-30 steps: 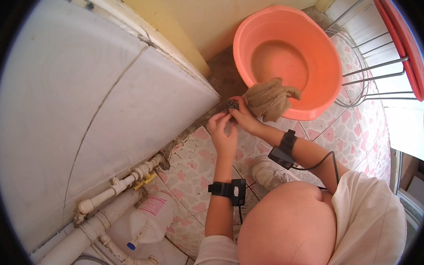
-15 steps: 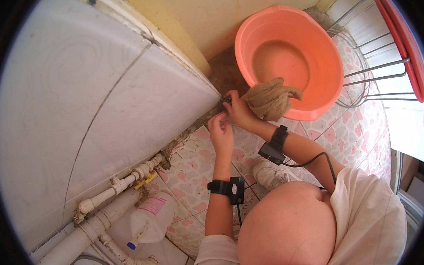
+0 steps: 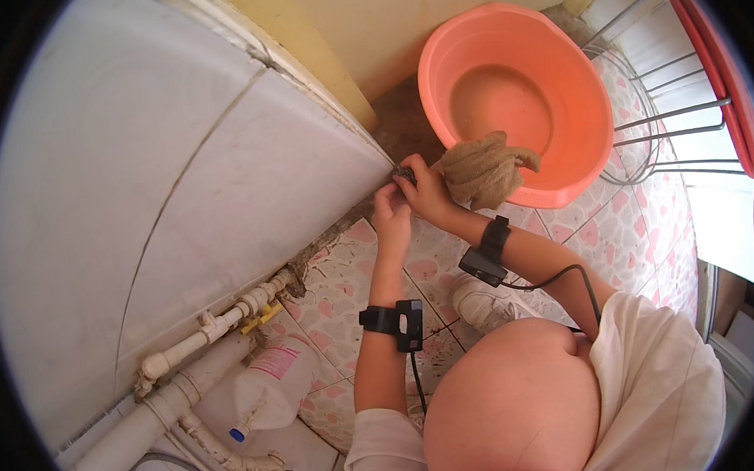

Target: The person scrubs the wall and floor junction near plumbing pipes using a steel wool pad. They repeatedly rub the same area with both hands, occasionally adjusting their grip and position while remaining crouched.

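Observation:
My right hand (image 3: 430,193) is closed on a small dark scouring pad (image 3: 404,174), which looks like steel wool. It holds the pad against the lower edge of the white tiled wall (image 3: 306,146), near its corner. Just below and left of it is my left hand (image 3: 391,213), its fingers loosely bent and apart, close to the pad. Whether those fingertips touch the pad or the right hand cannot be told. A brown cloth (image 3: 485,170) hangs bunched over the near rim of an orange plastic basin (image 3: 589,171), beside my right wrist. Shallow murky water (image 3: 506,103) lies in the basin.
White pipes (image 3: 188,349) with a yellow valve handle (image 3: 261,318) run along the wall's foot. A clear plastic jug (image 3: 270,392) with a blue cap lies by them. Right of the basin stands a wire-legged stool with a red seat (image 3: 717,69). My shoe (image 3: 483,301) rests on the patterned floor tiles.
My left hand has moved up and slightly left, closer to the wall's edge and the pad. My right hand stays at the corner with the pad. The view has shifted slightly.

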Tool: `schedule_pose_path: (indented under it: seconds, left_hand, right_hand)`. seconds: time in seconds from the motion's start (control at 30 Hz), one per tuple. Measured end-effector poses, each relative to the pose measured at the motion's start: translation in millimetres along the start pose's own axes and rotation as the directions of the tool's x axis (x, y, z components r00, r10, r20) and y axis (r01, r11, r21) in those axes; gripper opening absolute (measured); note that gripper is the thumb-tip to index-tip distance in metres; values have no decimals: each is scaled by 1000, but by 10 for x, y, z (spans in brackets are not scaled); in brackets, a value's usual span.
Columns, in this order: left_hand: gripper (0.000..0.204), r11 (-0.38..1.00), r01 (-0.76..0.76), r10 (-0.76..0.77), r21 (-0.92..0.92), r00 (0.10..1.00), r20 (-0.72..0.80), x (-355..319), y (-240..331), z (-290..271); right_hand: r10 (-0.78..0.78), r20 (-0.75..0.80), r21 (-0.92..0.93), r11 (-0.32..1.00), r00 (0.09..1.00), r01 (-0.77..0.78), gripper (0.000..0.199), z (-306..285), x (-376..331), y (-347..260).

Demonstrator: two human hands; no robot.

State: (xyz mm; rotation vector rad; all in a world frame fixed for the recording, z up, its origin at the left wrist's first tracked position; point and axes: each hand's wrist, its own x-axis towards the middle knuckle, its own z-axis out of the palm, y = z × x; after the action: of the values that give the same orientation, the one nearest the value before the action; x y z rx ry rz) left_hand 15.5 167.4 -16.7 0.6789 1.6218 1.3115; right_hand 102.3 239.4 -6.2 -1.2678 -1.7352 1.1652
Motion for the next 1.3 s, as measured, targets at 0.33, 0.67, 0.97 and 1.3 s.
schedule_pose_path:
  seconds: [0.33,0.67,0.97,1.3]
  left_hand:
    - [50,974,132,-137,-186,991,-10,-27,91,113]
    - [53,978,129,-114,-165,988,99,-14,34,80]
    - [53,969,180,-164,-167,981,105,-49,103,101]
    - [49,964,209,-203,-164,978,53,-45,139,141]
  right_hand:
    - [-37,1,-33,999,999,37,24,1,56,69]
    - [-125,2,-53,991,992,125,25,-16,97,84]
    - [-204,-38,-64,978,978,201,22,16,119,175]
    - [-238,5,-124,964,971,236,25,-69,119,66]
